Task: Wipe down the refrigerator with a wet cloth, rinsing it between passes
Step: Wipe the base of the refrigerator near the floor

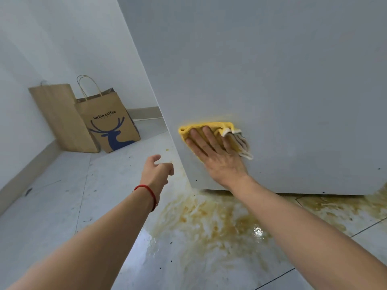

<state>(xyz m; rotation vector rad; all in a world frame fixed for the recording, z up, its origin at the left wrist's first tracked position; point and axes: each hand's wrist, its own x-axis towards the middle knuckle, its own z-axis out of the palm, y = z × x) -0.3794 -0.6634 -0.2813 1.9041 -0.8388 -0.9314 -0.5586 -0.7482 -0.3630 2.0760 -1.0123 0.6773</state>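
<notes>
While pressed flat against the smooth grey side panel of the refrigerator, low down near its front corner: right hand, fingers straight and spread over a folded yellow cloth, nubby in texture, with a paler, whitish-edged fold spilling out past the little finger. Left hand out in the air beside the corner, fingers loosely curled, holding nothing, touching nothing; thin red string bracelet round that wrist. Nearest underfoot, glossy pale floor tiles with dark grout lines, wet and smeared with a yellow-brown spill spreading from under the fridge's base; small dark specks scattered about, possibly grit. Farther back in the corner, two brown paper bags with twisted handles, leaning on the wall: a printed bag with a blue deer, in front of a plain bag. Behind, white walls and a beige skirting board.
</notes>
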